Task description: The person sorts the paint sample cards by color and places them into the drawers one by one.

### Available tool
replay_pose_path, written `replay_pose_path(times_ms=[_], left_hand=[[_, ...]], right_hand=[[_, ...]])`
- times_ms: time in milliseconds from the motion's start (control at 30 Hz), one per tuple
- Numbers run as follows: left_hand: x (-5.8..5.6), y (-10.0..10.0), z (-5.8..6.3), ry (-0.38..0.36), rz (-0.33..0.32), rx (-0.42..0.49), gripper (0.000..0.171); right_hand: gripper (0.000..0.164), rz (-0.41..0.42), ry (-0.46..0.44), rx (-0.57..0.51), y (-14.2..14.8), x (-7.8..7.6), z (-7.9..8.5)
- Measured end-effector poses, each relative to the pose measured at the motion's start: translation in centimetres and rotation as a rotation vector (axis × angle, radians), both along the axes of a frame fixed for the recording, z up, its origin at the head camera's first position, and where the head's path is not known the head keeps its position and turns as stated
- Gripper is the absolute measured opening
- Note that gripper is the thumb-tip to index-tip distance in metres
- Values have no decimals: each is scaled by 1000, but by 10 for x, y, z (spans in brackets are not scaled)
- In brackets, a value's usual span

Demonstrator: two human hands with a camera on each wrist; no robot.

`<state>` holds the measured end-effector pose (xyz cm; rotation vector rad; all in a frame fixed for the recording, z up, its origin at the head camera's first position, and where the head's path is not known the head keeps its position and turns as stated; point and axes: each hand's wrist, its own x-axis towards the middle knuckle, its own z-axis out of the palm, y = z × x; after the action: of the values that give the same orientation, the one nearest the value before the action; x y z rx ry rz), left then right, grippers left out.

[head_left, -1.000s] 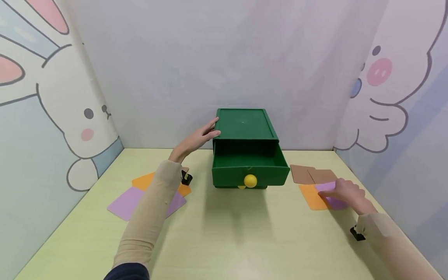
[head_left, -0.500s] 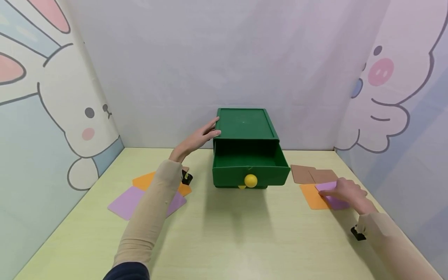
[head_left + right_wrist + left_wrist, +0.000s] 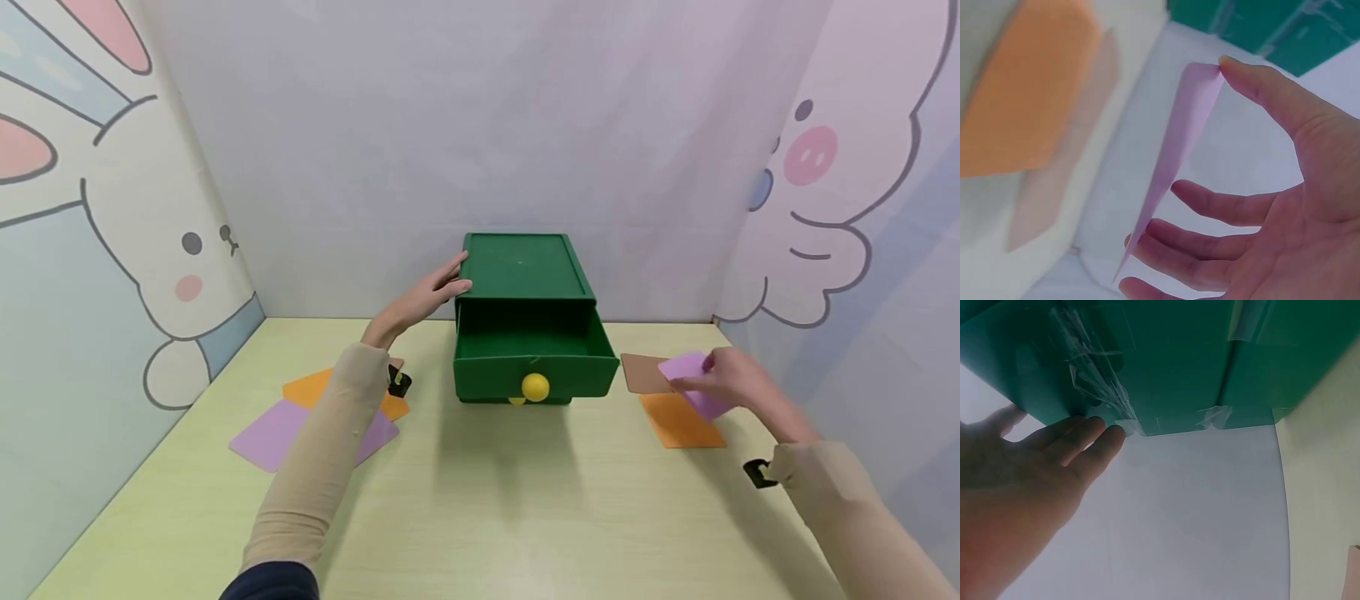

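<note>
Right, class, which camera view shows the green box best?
The head view: the green box shows almost whole, with open drawer and yellow knob. The left wrist view shows only a taped part near the left hand; the right wrist view, just a piece at top right.

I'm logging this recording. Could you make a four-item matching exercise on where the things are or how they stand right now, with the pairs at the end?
1. Left hand
2. Right-side purple card
3. Green drawer
4. Right-side orange card

A. Pulled open
B. Lying flat on the table
C. Touching the side of the green cabinet
D. Held in the right hand

Pairs: 1-C, 2-D, 3-A, 4-B
</note>
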<state>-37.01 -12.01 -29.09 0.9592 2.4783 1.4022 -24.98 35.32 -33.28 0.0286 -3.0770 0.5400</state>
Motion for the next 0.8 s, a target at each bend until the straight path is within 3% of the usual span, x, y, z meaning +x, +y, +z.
replay_pose_path(times_ms=[167,367,533,800], left_hand=[[4,0,3,-17,0,-4,66],[21,1,19,-44,-17,-16,67],[28,1,25,-41,-19,-21,67],[26,1,22,-54,-26,-15,68]], right_hand=[[71,78,41,-26,-21,0,33],[65,139,92,-51,-41,2,67],[63,192,92,-104,-56,2,86],[56,258,145,-157,-83,4,110]])
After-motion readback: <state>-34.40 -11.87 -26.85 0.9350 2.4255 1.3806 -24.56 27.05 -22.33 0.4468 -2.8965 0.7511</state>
